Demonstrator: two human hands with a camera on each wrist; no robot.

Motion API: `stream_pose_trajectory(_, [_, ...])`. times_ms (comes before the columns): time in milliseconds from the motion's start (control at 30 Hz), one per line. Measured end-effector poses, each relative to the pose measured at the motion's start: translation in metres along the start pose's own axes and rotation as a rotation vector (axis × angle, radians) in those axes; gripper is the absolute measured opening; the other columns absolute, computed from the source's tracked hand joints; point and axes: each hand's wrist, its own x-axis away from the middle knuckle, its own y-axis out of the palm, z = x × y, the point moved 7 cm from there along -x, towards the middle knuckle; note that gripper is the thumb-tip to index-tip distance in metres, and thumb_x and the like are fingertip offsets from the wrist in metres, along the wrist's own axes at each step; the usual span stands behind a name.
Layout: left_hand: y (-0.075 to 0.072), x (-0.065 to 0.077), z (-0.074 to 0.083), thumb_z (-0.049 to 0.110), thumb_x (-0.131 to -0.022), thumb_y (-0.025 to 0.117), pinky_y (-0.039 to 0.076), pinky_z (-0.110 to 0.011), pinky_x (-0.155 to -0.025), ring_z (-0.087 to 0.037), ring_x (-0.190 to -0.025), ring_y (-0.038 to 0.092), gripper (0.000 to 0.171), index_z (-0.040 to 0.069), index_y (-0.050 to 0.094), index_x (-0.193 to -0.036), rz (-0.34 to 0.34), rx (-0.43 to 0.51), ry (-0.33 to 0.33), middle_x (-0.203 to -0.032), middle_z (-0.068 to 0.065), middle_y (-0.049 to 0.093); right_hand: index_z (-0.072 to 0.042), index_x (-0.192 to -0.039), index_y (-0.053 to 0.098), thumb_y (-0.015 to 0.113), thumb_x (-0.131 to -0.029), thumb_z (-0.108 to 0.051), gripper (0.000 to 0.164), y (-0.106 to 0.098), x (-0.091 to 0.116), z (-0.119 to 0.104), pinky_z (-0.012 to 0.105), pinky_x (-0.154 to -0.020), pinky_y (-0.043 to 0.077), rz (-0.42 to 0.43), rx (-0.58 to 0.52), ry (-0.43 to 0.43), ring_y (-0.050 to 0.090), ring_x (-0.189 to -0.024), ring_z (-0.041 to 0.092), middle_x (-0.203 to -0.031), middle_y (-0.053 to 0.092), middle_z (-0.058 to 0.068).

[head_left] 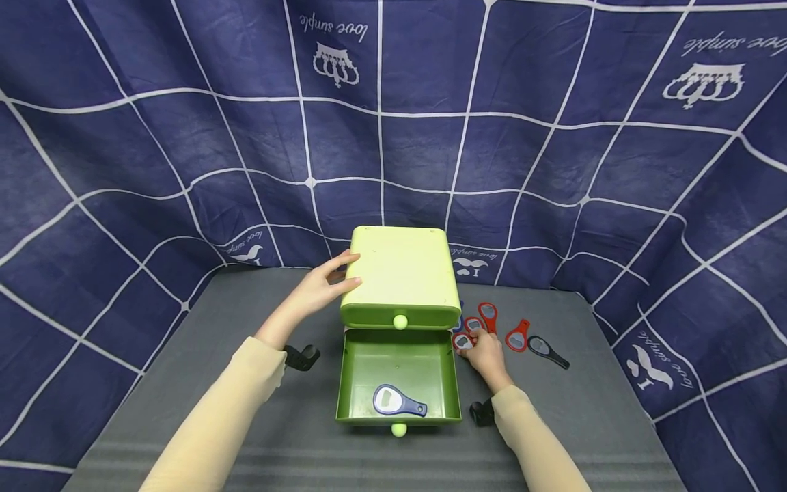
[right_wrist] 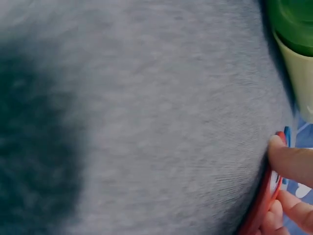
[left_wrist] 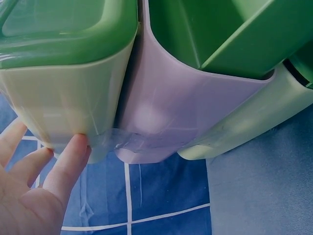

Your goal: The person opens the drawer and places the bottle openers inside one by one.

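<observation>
A small drawer cabinet (head_left: 399,266) with a pale yellow top stands at the middle of the table. Below its closed top drawer, a green drawer (head_left: 398,365) is pulled out, and a blue-rimmed magnifying glass (head_left: 389,400) lies inside it. My left hand (head_left: 313,290) rests on the cabinet's left side with fingers extended; the left wrist view shows the fingertips (left_wrist: 78,142) against the yellow casing. To the right of the cabinet, my right hand (head_left: 486,357) pinches a red magnifying glass (right_wrist: 264,198) between thumb and fingers.
Around the right hand lie more red magnifying glasses (head_left: 517,336), a black one (head_left: 548,351) and a blue one partly hidden by the cabinet. A purple casing (left_wrist: 166,112) forms the middle tier. A blue checked cloth (head_left: 424,150) hangs behind the grey table (head_left: 295,424).
</observation>
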Motion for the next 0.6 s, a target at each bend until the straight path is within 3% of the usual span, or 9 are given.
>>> stream_pose_trajectory(233, [0.001,-0.003,0.000,0.017,-0.097,0.064,0.041,-0.054,-0.111,-0.044,-0.136,0.044,0.059,0.003,0.041,-0.149,-0.004,0.013,-0.016,-0.164,-0.017,0.018,0.003,-0.107,0.065,0.089,-0.068,-0.013,0.048,-0.002,0.002,0.000,0.044,-0.073,0.047,-0.049,0.002,0.000,0.055,-0.086,0.031,-0.088,0.062,0.014])
stream_pose_trajectory(467, [-0.001,-0.003,-0.002,0.026,-0.097,0.065,0.043,-0.051,-0.110,-0.039,-0.133,0.049,0.058,0.012,0.044,-0.149,0.003,-0.011,0.001,-0.164,-0.010,0.021,0.000,-0.109,0.066,0.087,-0.067,-0.007,0.047,-0.007,0.011,0.004,0.037,-0.066,0.048,-0.039,-0.060,-0.099,0.059,-0.074,0.021,-0.081,0.066,0.010])
stream_pose_trajectory(600, [-0.001,-0.003,-0.003,0.027,-0.096,0.066,0.044,-0.051,-0.109,-0.039,-0.133,0.050,0.059,0.013,0.045,-0.149,0.001,-0.002,0.001,-0.164,-0.008,0.021,-0.002,-0.112,0.067,0.087,-0.069,-0.008,0.047,-0.008,0.016,0.010,0.031,-0.058,0.044,-0.062,-0.095,-0.120,0.053,-0.064,0.014,-0.072,0.062,0.005])
